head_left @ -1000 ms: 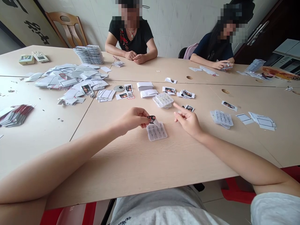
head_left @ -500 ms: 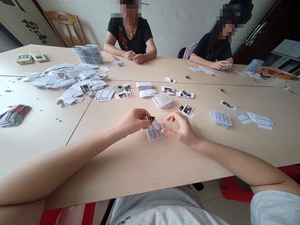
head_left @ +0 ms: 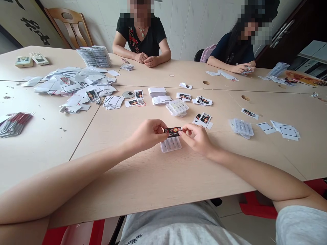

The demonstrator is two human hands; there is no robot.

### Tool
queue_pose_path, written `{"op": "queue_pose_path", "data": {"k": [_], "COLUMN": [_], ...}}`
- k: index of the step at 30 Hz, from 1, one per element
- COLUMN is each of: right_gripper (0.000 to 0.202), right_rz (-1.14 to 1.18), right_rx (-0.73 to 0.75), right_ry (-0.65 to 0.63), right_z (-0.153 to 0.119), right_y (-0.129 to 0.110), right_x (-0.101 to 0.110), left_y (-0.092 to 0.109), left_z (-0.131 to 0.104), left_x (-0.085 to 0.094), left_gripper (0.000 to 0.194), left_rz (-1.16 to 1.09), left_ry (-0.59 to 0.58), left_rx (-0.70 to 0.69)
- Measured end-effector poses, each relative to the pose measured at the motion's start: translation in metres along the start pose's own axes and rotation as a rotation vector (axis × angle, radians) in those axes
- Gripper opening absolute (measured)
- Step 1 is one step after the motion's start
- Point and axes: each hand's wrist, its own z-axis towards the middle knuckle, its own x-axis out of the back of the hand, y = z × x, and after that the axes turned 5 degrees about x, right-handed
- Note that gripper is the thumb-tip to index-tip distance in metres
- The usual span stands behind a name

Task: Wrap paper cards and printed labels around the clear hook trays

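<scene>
A black printed label (head_left: 173,132) with a bright orange spot is stretched between my two hands. My left hand (head_left: 152,135) pinches its left end, and my right hand (head_left: 196,137) pinches the right end. Just below and behind the label, a clear plastic case (head_left: 171,145) with small compartments lies on the table, its far part hidden by the label. Whether the label touches the case I cannot tell. Beyond my hands are two stacked clear cases (head_left: 177,108) and several printed labels (head_left: 204,118).
White cards lie in a large heap (head_left: 74,81) at the left, beside stacked cases (head_left: 94,56). A tape roll (head_left: 128,95) and card stacks (head_left: 157,92) lie mid-table. More cases (head_left: 241,127) are at the right. Two people sit across the table (head_left: 143,170).
My right hand has moved left and closed on the label's free end. The label, curled before with its white back showing, is now held flat with its printed face visible.
</scene>
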Motion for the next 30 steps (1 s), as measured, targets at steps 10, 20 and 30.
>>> {"op": "queue_pose_path", "data": {"k": [10,20,30], "right_gripper": [0.028,0.034,0.036], "right_rz": [0.275,0.571,0.569], "right_rx": [-0.164,-0.432,-0.373], "right_ry": [-0.042,-0.128,-0.145], "right_z": [0.001,0.002,0.001], "right_y": [0.001,-0.003,0.003], "right_x": [-0.004,0.000,0.002], "left_y": [-0.004,-0.021,-0.024], "left_z": [-0.006,-0.007,-0.010], "left_x": [0.002,-0.008,-0.015], "left_gripper": [0.041,0.052,0.048], "left_rz": [0.375,0.428,0.490], "left_ry": [0.044,0.033,0.142], "left_rx": [-0.146,-0.222,-0.452]}}
